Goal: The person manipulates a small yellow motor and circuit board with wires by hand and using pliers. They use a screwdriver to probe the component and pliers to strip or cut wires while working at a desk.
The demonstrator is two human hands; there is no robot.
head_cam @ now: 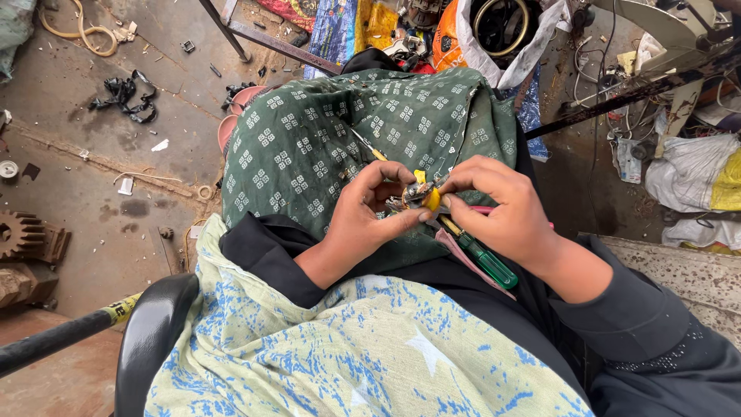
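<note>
Hands meet over the lap: the left hand [363,212] and right hand [498,208] both pinch a small metal part with a yellow piece [423,195] between their fingertips (equally near), above the green-handled screwdriver [480,259], which lies diagonally.
</note>
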